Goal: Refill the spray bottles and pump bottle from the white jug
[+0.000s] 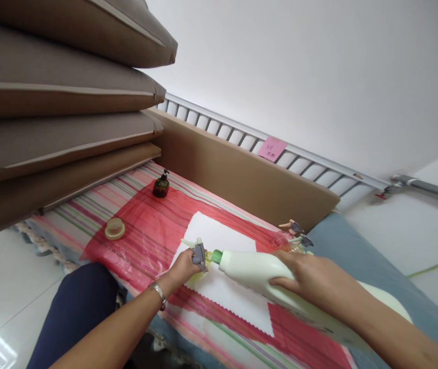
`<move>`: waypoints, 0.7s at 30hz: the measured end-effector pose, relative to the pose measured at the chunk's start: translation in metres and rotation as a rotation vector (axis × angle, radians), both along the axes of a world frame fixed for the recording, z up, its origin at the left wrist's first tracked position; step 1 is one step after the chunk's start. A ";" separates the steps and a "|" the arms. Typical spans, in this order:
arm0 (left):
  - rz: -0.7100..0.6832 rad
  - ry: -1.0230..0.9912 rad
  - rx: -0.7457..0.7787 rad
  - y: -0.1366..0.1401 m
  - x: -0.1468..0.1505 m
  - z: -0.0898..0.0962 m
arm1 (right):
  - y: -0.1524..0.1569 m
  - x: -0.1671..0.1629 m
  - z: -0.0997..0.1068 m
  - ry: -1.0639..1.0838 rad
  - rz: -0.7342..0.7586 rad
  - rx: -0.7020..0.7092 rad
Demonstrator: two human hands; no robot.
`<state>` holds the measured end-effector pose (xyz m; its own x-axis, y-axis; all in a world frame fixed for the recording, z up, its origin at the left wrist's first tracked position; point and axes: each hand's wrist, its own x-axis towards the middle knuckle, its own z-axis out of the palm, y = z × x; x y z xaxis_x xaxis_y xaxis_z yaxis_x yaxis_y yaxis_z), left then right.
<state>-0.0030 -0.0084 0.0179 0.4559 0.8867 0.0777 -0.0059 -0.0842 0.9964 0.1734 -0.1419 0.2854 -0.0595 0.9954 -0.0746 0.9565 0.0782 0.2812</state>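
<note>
My left hand (182, 269) is closed around a small clear yellowish spray bottle (199, 277) and its grey trigger head (199, 255). The trigger head sits up in the fingers, with a pale tube-like piece by it. My right hand (303, 274) grips a large pale green bottle (253, 269), tilted nearly flat. Its green neck (216, 256) meets the small bottle's mouth; I cannot tell whether they touch. Beneath both lies a white cloth with a zigzag edge (238, 300). A pale round cap (115, 229) rests to the left.
A dark pump bottle (161, 186) stands farther back on red plastic sheeting (138, 220). More spray bottles (294, 241) are behind my right hand. Stacked brown cushions (65, 92) tower at the left. A brown board (250, 169) leans before a white radiator bearing a pink note (272, 148).
</note>
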 end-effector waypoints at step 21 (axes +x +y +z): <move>0.000 -0.029 -0.021 0.001 0.001 -0.003 | 0.003 -0.005 0.006 0.007 -0.050 -0.093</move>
